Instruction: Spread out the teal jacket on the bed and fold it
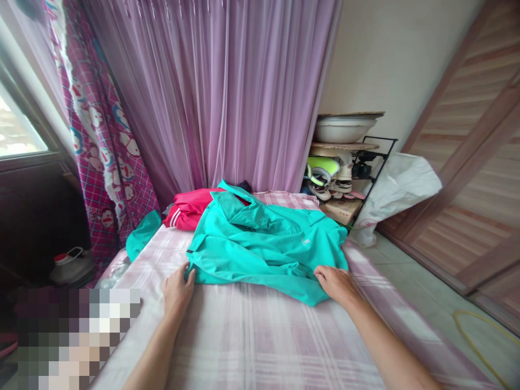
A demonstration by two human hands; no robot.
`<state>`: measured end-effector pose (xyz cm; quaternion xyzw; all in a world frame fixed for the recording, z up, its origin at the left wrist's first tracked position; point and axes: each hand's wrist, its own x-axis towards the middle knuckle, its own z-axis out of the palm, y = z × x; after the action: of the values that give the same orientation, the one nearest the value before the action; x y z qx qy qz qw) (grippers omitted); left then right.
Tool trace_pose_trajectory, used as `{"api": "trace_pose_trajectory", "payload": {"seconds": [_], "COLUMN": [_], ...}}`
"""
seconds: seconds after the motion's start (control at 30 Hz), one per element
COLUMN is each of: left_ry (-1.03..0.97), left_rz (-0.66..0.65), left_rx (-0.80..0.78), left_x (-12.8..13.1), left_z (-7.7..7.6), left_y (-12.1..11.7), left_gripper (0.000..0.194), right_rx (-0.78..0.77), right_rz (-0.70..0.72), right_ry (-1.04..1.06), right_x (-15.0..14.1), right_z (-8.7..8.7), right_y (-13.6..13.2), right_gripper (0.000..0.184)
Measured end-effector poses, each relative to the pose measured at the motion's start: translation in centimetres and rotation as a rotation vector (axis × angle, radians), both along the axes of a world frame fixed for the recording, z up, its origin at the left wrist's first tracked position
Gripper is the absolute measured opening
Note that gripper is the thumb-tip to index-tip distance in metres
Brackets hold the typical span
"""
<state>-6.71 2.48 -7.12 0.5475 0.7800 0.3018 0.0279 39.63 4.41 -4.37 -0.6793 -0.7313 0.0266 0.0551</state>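
Note:
A teal jacket lies spread on a bed with a pink plaid sheet. My left hand rests at the jacket's near left corner, fingers curled on the hem. My right hand lies on the jacket's near right hem, fingers closed on the fabric edge. Behind the jacket lies a red garment with white stripes. Another teal piece hangs off the bed's left edge.
Purple sheer curtains hang behind the bed, with a patterned curtain on the left. A rack with shoes and a basin stands at the right, next to a white bag. A jug sits on the floor at the left.

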Motion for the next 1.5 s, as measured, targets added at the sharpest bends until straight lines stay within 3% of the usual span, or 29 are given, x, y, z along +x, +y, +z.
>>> {"api": "trace_pose_trajectory", "payload": {"seconds": [0.17,0.37,0.53,0.67,0.87,1.07,1.13,1.23,1.37,1.5], "left_ry": [-0.272,-0.305,-0.38,-0.426,-0.511,-0.551,-0.581,-0.603,-0.625,-0.78], "left_rz": [0.011,-0.08,-0.081,-0.013,-0.012,-0.074,-0.103,-0.11,-0.075,-0.075], "left_rx": [0.124,0.313,0.317,0.276,0.234,0.097,0.081,0.093,0.114,0.099], "left_x": [-0.2,0.8,0.9,-0.7,-2.0,-2.4,-2.5,-2.5,-2.4,-2.4], "left_z": [0.4,0.4,0.5,-0.2,-1.4,-1.3,-1.3,-1.2,-1.1,-0.6], "left_y": [-0.8,-2.0,-2.2,-1.8,-1.3,-1.4,-1.5,-1.7,-1.8,-1.7], "left_gripper": [0.037,0.038,0.049,0.056,0.057,0.06,0.066,0.068,0.061,0.07], "right_rx": [0.0,-0.057,0.088,0.177,0.19,0.205,0.189,0.168,0.09,-0.014], "right_rz": [-0.047,-0.127,-0.111,-0.008,0.148,0.182,0.171,0.214,0.282,0.291], "right_ry": [-0.031,-0.061,-0.013,0.017,0.026,0.023,-0.002,-0.006,0.071,0.182], "right_x": [0.1,-0.1,-1.2,-4.6,-12.7,-19.6,-20.5,-20.2,-16.8,-10.5], "right_z": [0.0,0.9,2.0,4.2,7.4,7.4,6.8,6.1,6.2,7.1], "right_y": [-0.7,-0.8,0.4,2.3,6.8,12.0,13.5,15.0,15.6,14.4], "right_gripper": [0.03,0.03,0.028,0.03,0.046,0.078,0.067,0.027,0.031,0.028]}}
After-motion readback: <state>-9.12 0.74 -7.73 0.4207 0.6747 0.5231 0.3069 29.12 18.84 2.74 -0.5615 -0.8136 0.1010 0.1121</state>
